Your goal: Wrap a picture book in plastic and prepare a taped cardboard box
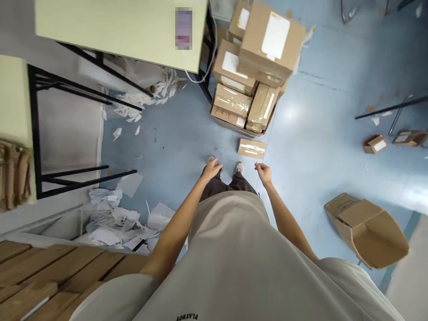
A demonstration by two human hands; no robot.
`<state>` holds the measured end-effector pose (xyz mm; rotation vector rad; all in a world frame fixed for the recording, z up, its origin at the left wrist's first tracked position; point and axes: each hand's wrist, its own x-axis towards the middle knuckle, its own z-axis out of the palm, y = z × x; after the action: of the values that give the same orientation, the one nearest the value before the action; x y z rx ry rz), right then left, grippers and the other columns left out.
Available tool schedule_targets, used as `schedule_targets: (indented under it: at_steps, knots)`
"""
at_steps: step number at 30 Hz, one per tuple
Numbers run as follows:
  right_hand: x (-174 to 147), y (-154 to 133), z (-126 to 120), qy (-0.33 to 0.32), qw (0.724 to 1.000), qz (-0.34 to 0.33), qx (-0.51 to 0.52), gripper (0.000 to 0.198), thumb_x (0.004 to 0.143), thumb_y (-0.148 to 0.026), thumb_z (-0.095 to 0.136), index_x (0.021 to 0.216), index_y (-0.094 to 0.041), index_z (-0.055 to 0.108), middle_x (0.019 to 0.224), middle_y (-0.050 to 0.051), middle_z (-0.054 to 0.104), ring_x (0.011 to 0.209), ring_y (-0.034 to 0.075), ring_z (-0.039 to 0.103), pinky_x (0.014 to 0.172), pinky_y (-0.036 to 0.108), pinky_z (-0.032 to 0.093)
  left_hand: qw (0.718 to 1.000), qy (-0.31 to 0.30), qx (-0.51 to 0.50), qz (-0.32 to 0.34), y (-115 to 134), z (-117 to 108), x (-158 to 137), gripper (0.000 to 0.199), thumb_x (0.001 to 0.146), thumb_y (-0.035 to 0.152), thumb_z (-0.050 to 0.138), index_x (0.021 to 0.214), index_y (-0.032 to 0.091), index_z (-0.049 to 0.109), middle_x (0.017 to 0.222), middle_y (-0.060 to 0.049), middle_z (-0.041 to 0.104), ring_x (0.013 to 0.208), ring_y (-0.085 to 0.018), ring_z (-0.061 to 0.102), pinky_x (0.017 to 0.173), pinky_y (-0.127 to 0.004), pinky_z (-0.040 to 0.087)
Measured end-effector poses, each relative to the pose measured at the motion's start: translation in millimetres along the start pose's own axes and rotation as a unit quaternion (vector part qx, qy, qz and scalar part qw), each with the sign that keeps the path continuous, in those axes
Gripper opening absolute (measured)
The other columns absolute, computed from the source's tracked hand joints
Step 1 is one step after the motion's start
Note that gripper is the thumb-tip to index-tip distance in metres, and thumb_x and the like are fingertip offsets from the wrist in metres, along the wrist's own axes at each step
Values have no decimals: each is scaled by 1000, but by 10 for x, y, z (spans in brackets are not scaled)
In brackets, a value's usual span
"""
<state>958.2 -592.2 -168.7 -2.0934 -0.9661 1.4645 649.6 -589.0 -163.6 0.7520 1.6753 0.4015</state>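
My left hand [212, 169] hangs in front of my left shoe, fingers loosely stretched and apart, holding nothing. On the other side my right hand [263, 172] has its fingers curled in, with no object visible in them. Between and just beyond the hands, a small taped cardboard box [252, 148] with a white label lies on the floor, apart from both. Past it stands a large open carton [234, 128] packed with taped boxes. A bigger labelled box [271, 42] rests on top of the pile.
A pale yellow table [120, 26] with black legs stands at upper left. Paper scraps [117, 218] litter the floor at left. Stacked brown boxes [67, 267] fill the lower left. An open empty carton [368, 229] and a small box [374, 144] sit at right.
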Motion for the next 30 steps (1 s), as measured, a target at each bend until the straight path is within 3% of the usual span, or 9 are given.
schedule_targets:
  at_steps: [5, 10, 15, 21, 26, 30]
  knots:
    - [60, -653, 327, -24, 998, -61, -25, 63, 86, -88, 65, 78, -27, 72, 90, 11, 84, 97, 32, 77, 98, 44, 60, 995, 60, -77, -23, 38, -703, -262, 58, 95, 32, 79, 151, 15, 74, 168, -21, 69, 162, -38, 63, 136, -54, 49]
    - [133, -1715, 962, -40, 986, -154, -53, 66, 88, -90, 63, 77, -25, 72, 91, 13, 84, 94, 32, 75, 96, 46, 60, 980, 73, -185, 20, 153, -1454, -317, 55, 97, 40, 81, 147, 16, 78, 168, -20, 70, 158, -37, 67, 139, -54, 47]
    - [-95, -2804, 1911, -78, 960, -264, -51, 65, 93, -87, 64, 82, -24, 76, 96, 13, 85, 99, 35, 77, 100, 48, 61, 956, 107, -252, 102, 327, -2491, -340, 46, 97, 40, 82, 138, 20, 82, 163, -17, 74, 153, -35, 72, 139, -54, 49]
    - [-544, -3716, 3210, -116, 934, -336, -35, 61, 94, -85, 68, 86, -25, 78, 93, 13, 85, 97, 35, 78, 100, 51, 62, 930, 153, -276, 189, 412, -3842, -483, 48, 95, 42, 85, 140, 23, 83, 158, -14, 78, 149, -36, 74, 133, -59, 56]
    - [-806, -4312, 4174, -198, 903, -379, -50, 54, 95, -77, 75, 86, -24, 79, 91, 11, 85, 91, 31, 78, 94, 46, 64, 896, 202, -318, 234, 350, -4612, -468, 57, 95, 53, 86, 143, 23, 81, 154, -17, 80, 144, -37, 77, 131, -60, 58]
    - [-797, -4777, 4950, -267, 868, -414, -58, 52, 96, -74, 79, 85, -23, 80, 87, 9, 83, 86, 27, 78, 87, 42, 63, 876, 214, -349, 256, 322, -5180, -330, 62, 94, 59, 87, 142, 20, 81, 149, -18, 82, 139, -38, 80, 128, -60, 59]
